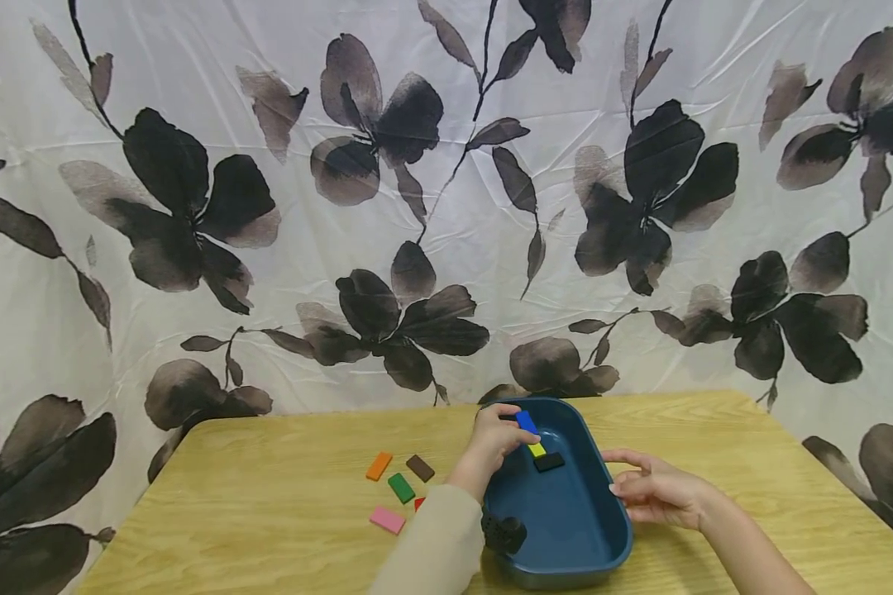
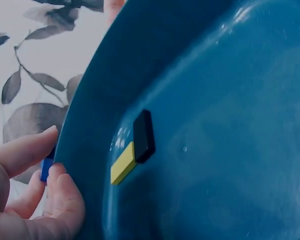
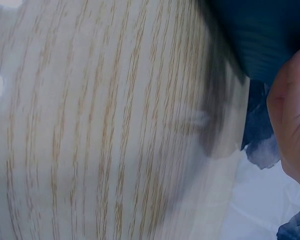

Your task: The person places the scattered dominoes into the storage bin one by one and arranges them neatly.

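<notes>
My left hand (image 1: 493, 438) pinches a blue block (image 1: 525, 423) between thumb and fingers, above the far left part of a dark blue plastic bin (image 1: 565, 529). In the left wrist view the blue block (image 2: 46, 169) shows only partly, between the fingertips beside the bin wall. On the bin floor lie a yellow block (image 2: 123, 165) and a black block (image 2: 143, 136), touching each other near the wall. My right hand (image 1: 658, 487) rests its extended fingertips against the bin's right side; in the right wrist view only part of that hand (image 3: 295, 120) shows.
Left of the bin, orange (image 1: 379, 466), brown (image 1: 420, 468), green (image 1: 401, 487) and pink (image 1: 388, 520) blocks lie loose on the wooden table (image 1: 268, 496). A red block (image 1: 419, 502) is mostly hidden by the left sleeve. A flowered curtain (image 1: 491, 355) hangs behind the table.
</notes>
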The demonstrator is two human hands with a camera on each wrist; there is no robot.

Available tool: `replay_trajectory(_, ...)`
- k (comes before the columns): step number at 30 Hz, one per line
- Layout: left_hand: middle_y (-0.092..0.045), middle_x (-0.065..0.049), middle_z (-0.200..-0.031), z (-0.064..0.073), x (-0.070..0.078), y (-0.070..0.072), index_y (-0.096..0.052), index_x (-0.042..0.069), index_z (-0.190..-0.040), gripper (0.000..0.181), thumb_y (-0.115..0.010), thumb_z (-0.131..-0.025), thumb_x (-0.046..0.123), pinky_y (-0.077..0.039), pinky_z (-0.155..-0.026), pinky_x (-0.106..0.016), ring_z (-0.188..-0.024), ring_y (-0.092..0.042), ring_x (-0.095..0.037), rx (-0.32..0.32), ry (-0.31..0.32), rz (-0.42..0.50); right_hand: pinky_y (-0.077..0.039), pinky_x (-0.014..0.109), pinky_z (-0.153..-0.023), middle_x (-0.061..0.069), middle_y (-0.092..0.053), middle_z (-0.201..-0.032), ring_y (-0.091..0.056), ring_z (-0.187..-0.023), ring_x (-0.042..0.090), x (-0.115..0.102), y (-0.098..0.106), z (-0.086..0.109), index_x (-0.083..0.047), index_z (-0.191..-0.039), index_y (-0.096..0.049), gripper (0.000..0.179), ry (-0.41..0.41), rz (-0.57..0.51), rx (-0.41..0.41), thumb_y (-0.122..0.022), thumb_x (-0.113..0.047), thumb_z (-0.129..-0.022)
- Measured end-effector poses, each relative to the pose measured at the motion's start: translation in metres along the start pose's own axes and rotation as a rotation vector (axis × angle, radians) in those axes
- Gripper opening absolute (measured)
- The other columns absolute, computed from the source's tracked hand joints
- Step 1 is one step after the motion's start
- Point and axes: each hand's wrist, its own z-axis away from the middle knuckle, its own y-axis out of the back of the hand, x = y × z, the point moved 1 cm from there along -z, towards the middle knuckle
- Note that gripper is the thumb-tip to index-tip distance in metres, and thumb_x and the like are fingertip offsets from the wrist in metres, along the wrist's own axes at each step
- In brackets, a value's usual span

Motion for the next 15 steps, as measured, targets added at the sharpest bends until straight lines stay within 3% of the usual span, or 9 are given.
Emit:
replay_trajectory(4, -0.058, -0.015, -0.089, -0.002, -0.002, -0.007, -0.057, -0.006, -0.110, 0.052, -0.075, -0.063, -0.018, -0.053, -0.071, -0.032, -0.076, -0.056, -0.019, -0.011, -0.056, -0.119, -0.052, 0.032, -0.078, 0.009, -0.061, -0.095, -0.063, -0.086, 0.018, -0.001, 0.002, 0.001, -0.003, -0.135, -0.030, 0.050, 0.005, 0.000, 0.002, -0.050, 0.004, -0.090)
replay_trajectory(10, -0.058, -0.010, -0.077, -0.005, -0.010, -0.011, -0.062, -0.005, -0.099, 0.051, -0.080, -0.053, -0.019, -0.053, -0.061, -0.032, -0.069, -0.054, -0.018, 0.079, -0.142, -0.315, -0.052, 0.033, -0.078, 0.010, -0.062, -0.097, -0.063, -0.088, 0.019, -0.002, 0.000, 0.000, 0.001, -0.138, -0.024, 0.055, -0.004, 0.007, 0.007, -0.050, 0.003, -0.090)
replay_trajectory(15, -0.058, -0.013, -0.085, -0.009, -0.024, -0.013, -0.061, -0.006, -0.093, 0.050, -0.082, -0.049, -0.018, -0.053, -0.069, -0.034, -0.079, -0.054, -0.022, 0.134, -0.125, -0.381, -0.053, 0.031, -0.075, 0.008, -0.061, -0.094, -0.063, -0.085, 0.016, -0.001, -0.001, -0.001, 0.002, -0.138, -0.024, 0.055, -0.007, 0.028, 0.022, -0.052, 0.002, -0.090)
